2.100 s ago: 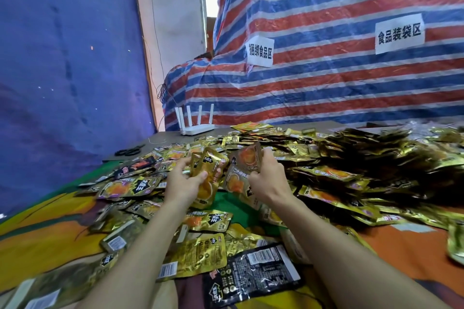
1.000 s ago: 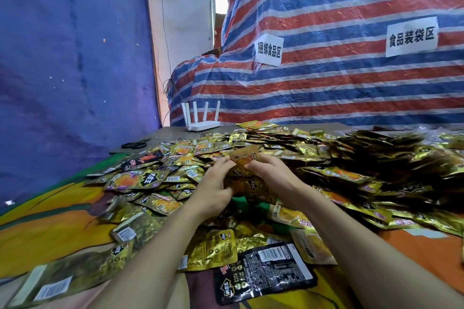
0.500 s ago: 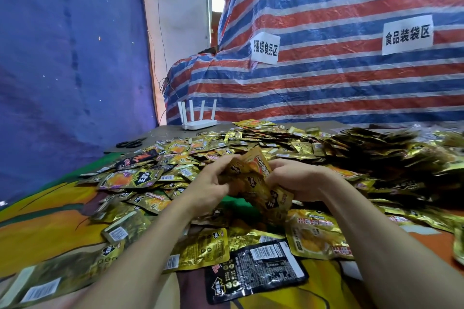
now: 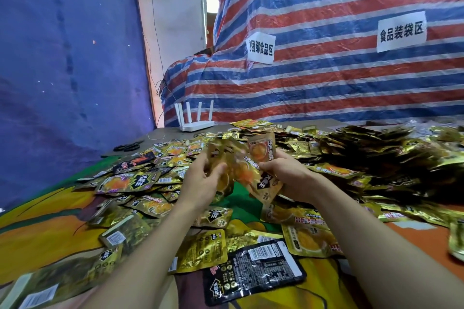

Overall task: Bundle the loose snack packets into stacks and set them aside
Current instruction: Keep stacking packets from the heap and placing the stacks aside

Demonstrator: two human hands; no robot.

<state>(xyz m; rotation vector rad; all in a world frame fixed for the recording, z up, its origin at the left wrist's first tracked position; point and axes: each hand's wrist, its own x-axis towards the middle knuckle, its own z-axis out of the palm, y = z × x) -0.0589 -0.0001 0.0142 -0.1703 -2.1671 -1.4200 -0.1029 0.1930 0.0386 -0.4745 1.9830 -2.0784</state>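
Holding a bunch of packets (image 4: 253, 168) up off the cloth w/ both hands. The left hand (image 4: 200, 183) had its fingers curled round the blurry left side. The right hand (image 4: 288, 178) had its thumb pinched over the right side, w/ one pouch sticking up above the thumb and another hanging below the palm. The bunch was fanned out, not squared up. Pouches were sealed gold foil, so couldn't tell what was inside, just an orange-yellow pic printed on the front.

Around the grip:
- Right of the right hand was a big heap of loose packets (image 4: 376, 158), piled thick out to the frame edge.
- Left of the left hand was a flatter scatter of packets (image 4: 140, 180), some face up, some barcode side up.
- Straight under the hands was a green patch of the printed cloth (image 4: 242, 200).
- Nearer the body, btw the forearms, a black packet (image 4: 253, 268) lay barcode up, gold ones touching it.
- Beyond the hands on the grey tabletop (image 4: 163, 137) stood a white router (image 4: 197, 120) w/ four antennas, and black scissors (image 4: 128, 146) lay further left.
- At the back hung a striped tarp (image 4: 326, 88) w/ a paper sign (image 4: 260, 47) and a second sign (image 4: 401, 31), plus a blue sheet (image 4: 62, 57) at left.

Hands and bunch blocked whatever lay right behind them.
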